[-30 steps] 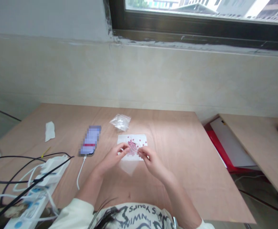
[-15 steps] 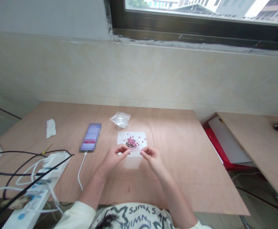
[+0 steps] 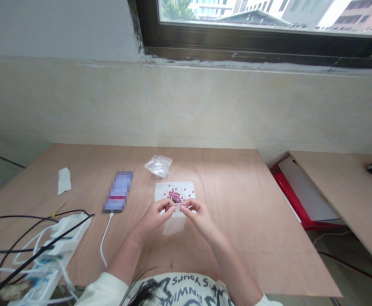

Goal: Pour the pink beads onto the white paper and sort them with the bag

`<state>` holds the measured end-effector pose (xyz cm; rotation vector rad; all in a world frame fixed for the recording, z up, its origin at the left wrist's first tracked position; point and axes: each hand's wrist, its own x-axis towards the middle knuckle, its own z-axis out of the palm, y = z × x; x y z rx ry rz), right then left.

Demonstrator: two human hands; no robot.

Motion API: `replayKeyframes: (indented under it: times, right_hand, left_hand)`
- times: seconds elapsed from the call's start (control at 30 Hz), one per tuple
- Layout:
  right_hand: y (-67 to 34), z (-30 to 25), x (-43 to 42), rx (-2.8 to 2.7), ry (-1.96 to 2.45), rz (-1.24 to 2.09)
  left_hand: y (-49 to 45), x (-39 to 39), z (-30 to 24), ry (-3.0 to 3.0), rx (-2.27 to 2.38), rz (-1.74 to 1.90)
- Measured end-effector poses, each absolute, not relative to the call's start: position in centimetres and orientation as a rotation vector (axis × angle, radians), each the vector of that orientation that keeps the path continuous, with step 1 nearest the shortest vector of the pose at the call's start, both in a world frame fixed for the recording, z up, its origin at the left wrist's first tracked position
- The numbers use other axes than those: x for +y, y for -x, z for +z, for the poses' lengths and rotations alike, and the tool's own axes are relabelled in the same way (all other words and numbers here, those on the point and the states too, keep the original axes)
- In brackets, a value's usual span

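My left hand (image 3: 155, 216) and my right hand (image 3: 198, 219) meet low over a white sheet (image 3: 162, 191), fingertips nearly touching. Between them, both pinch a thin strand (image 3: 182, 205), perhaps thread or wire. A cluster of small pink beads (image 3: 175, 196) lies on the sheet just beyond my fingers, with a few loose ones scattered around it. A translucent film (image 3: 174, 226) extends from the sheet's near edge, partly under my hands. Whether any bead is on the strand is too small to tell.
A crumpled clear plastic bag (image 3: 158, 166) lies beyond the sheet on the plywood table (image 3: 237, 199). To the left are a pixelated phone (image 3: 118, 192) with a white cable (image 3: 104, 242), a tissue (image 3: 63, 181), and a power strip (image 3: 58, 246) with tangled cords.
My fingertips have come closer together around the strand, and both hands sit slightly further over the sheet. The view has shifted a little. The beads look unmoved.
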<state>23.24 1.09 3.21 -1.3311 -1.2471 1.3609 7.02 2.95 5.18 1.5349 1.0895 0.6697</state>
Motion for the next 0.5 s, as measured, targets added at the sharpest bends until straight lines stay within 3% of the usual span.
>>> replayKeyframes:
  times: [0.23, 0.5]
  right_hand:
    - [-22.5, 3.0, 0.1, -1.234, 1.323, 1.264]
    - [-22.7, 2.6, -0.3, -0.933, 1.217, 1.515]
  left_hand:
    - [-7.4, 2.0, 4.8, -1.521, 1.028, 0.554]
    - [-7.8, 1.4, 4.5, -1.497, 1.034, 0.599]
